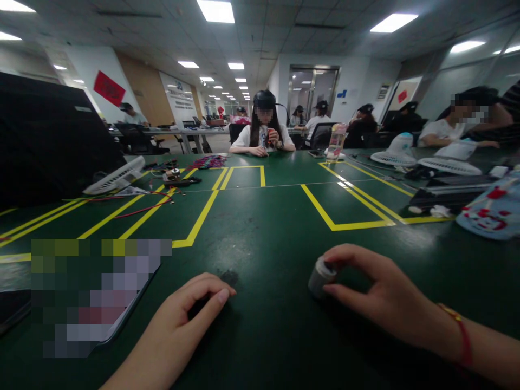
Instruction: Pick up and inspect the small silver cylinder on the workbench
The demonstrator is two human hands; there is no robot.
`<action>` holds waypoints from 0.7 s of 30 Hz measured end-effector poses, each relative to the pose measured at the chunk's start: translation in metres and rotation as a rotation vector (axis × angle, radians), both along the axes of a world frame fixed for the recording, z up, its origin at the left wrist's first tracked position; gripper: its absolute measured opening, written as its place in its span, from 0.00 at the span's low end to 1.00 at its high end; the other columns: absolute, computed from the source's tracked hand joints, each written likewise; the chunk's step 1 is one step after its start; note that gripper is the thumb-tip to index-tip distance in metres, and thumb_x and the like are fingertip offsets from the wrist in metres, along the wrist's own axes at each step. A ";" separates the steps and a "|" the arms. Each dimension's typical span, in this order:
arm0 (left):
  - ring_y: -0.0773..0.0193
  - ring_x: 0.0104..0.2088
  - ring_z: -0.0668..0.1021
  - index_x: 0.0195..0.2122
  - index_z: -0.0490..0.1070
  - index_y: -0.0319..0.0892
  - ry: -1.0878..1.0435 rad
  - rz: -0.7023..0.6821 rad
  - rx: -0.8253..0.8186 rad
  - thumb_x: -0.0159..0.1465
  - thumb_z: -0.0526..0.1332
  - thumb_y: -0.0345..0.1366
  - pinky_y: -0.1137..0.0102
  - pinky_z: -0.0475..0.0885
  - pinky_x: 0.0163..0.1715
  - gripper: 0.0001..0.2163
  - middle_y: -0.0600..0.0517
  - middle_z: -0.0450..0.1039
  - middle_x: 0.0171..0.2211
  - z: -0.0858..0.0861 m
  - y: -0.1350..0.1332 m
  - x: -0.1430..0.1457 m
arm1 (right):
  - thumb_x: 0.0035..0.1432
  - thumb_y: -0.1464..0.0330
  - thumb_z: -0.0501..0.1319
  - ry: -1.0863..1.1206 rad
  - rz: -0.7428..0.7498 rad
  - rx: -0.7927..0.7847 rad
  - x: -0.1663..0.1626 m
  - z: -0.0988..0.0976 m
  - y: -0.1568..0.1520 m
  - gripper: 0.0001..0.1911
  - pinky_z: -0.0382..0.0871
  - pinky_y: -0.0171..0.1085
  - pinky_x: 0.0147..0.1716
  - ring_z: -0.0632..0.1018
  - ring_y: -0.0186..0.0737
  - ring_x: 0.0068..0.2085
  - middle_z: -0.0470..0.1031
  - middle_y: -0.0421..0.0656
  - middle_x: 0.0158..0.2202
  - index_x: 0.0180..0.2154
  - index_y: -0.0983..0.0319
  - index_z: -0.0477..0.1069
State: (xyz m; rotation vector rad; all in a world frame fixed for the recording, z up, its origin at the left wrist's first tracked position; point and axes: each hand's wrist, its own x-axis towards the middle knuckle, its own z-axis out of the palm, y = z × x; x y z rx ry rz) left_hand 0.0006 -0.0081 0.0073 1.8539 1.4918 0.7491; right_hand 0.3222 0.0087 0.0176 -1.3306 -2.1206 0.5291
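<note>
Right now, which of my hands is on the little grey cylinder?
Your right hand, the one with the red wrist cord: it grips the grey cylinder. Your left hand rests curled on the green table.

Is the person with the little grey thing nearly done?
Probably just starting. Done: no finished piece shows on the green table. In hand: the right hand grips a small grey cylinder resting on it; the left hand lies curled nearby, and I cannot tell whether it holds anything. Left: likely most of it, since the cylinder is joined to nothing.
</note>
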 end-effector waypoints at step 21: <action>0.61 0.37 0.76 0.33 0.80 0.46 0.004 -0.191 0.249 0.63 0.62 0.32 0.68 0.70 0.38 0.06 0.53 0.74 0.34 0.040 0.025 0.075 | 0.54 0.67 0.63 0.233 0.234 -0.209 -0.052 -0.023 0.007 0.27 0.69 0.38 0.49 0.73 0.33 0.47 0.70 0.42 0.48 0.54 0.57 0.56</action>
